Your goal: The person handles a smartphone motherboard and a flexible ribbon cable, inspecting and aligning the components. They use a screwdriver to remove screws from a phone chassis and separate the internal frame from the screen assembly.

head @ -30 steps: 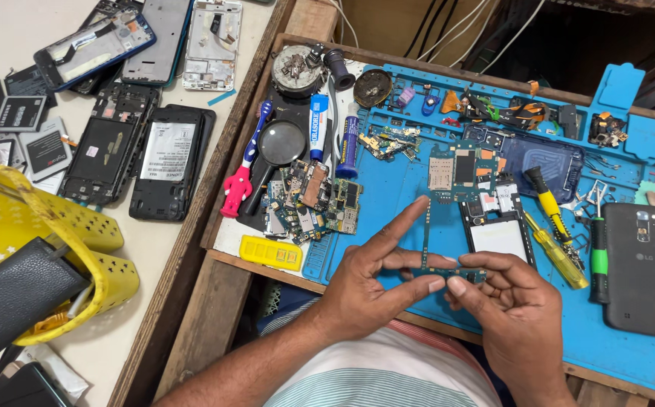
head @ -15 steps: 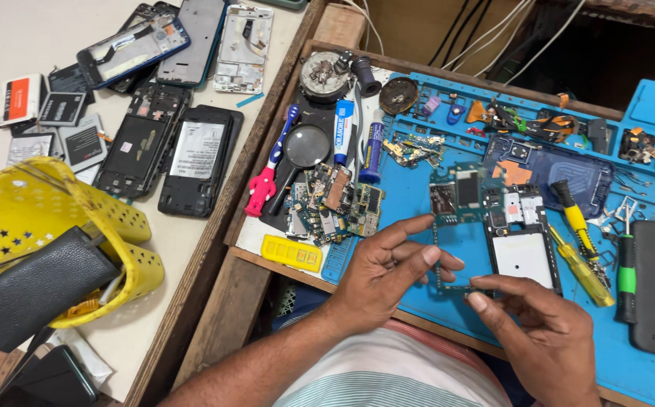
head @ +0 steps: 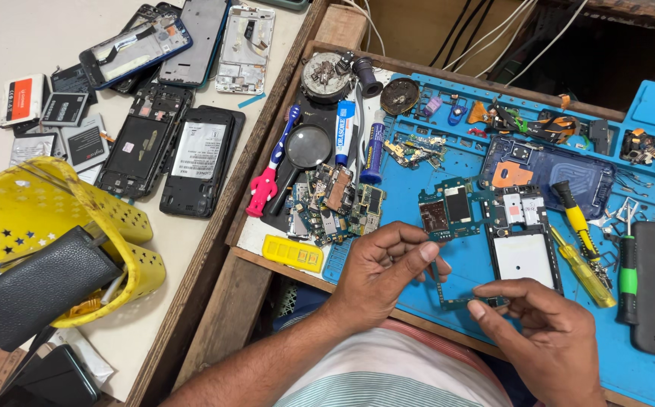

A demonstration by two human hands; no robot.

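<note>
Left hand: low centre of the frame, my thumb and fingers pinched on the left edge of the circuit board.
Right hand: lower right, fingertips nipping the thin green bottom rail of the same board — grasping, not clenched.
Board: it lies over the blue repair mat at mid-frame, its upper part just beside the phone frame with the white panel, its lower rail between my two hands.
Doing it well: I judge the narrow rail the weak spot — I should bear the load on the wide part with my left, keep the right light, and hold by the edges only, not the chips.
Nearby: yellow screwdrivers to the right, pile of small boards and magnifier to the left, yellow basket at far left.
Against the earlier frame: half a second ago my hands sat in much the same pinch; the left fingers now curl tighter over the edge.
</note>
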